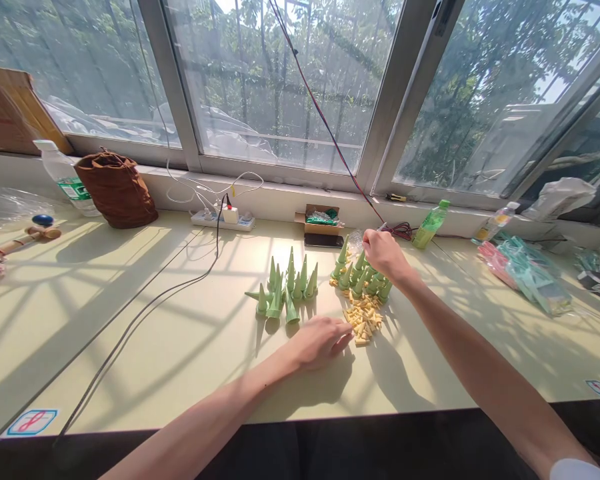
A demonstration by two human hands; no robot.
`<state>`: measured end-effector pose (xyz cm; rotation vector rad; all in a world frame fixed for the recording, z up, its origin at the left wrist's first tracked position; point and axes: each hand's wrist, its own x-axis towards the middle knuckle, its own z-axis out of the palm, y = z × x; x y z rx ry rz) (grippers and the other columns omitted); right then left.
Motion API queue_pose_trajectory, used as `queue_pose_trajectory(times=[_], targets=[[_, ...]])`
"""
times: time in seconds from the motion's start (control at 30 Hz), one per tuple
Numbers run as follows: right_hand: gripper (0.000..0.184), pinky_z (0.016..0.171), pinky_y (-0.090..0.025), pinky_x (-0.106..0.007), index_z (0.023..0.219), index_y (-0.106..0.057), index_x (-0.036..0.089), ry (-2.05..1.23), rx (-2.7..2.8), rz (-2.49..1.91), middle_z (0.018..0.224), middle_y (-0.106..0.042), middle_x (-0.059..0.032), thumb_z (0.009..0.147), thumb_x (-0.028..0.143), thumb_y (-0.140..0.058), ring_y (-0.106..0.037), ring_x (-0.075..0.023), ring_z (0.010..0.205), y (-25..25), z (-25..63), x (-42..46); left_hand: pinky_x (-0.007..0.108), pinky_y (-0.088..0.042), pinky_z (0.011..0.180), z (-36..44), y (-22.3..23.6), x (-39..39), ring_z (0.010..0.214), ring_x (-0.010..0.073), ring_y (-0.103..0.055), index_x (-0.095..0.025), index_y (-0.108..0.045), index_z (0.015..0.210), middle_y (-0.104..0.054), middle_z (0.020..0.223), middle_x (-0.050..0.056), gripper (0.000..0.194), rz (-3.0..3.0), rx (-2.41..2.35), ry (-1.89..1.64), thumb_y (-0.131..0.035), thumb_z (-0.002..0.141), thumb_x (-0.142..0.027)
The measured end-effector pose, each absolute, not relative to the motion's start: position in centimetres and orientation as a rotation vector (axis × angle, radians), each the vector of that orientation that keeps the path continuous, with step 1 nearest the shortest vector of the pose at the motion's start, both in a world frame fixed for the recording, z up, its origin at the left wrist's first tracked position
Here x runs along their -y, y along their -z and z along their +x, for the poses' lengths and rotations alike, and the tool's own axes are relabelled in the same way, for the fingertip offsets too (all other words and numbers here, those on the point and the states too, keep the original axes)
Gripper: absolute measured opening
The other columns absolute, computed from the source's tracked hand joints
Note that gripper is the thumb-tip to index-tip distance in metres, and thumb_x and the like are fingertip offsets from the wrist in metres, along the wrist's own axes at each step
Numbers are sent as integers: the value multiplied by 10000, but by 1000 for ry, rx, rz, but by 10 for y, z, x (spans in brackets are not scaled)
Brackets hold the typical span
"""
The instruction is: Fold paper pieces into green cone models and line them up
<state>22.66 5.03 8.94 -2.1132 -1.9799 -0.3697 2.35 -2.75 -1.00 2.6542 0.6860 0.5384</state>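
Small yellow cone-shaped pieces [364,321] lie in a heap on the table. My left hand [325,341] rests at the heap's left edge, fingers curled and their tips against the pieces; anything pinched there is too small to make out. Behind the heap, green cones [359,285] stand close together, with yellow pieces among them. My right hand [386,253] is closed above the back of this cluster, and its fingers hide whatever they hold. To the left is a second group of green cones [291,283], most upright and one lying on its side.
At the back stand a small cardboard box [323,219], a dark phone [324,241], a power strip [223,221] and a green bottle [431,225]. A black cable [145,313] crosses the left side. Plastic bags [530,277] lie right; a brown pouch [116,189] stands left.
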Motion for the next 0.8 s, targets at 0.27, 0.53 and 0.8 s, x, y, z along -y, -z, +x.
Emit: queue_pose_trajectory(times=[0.27, 0.53, 0.8], targets=[[194, 578, -319, -281, 1058, -606, 174, 478, 1930, -1990, 872, -698, -120, 935, 270, -490, -646, -252, 766, -98, 219, -35, 259, -277, 532, 23, 9, 28, 563, 126, -464, -176, -584, 769, -583, 692, 23, 274, 2669, -714, -492, -382, 948, -223], [164, 697, -413, -251, 1007, -649, 160, 24, 2123, -1573, 826, -704, -64, 934, 204, -509, -625, -171, 740, -70, 183, -30, 268, -338, 556, 24, 9, 28, 589, 144, -539, -159, -603, 772, -607, 698, 38, 289, 2702, -786, -472, -391, 951, -237], [219, 642, -455, -241, 1064, -653, 163, -387, 2096, -1488, 844, -690, -38, 849, 171, -613, -589, -114, 596, -37, 165, -47, 282, -334, 551, 24, 16, 24, 555, 147, -530, -159, -587, 720, -577, 642, 30, 222, 2736, -749, -527, -452, 895, -183]])
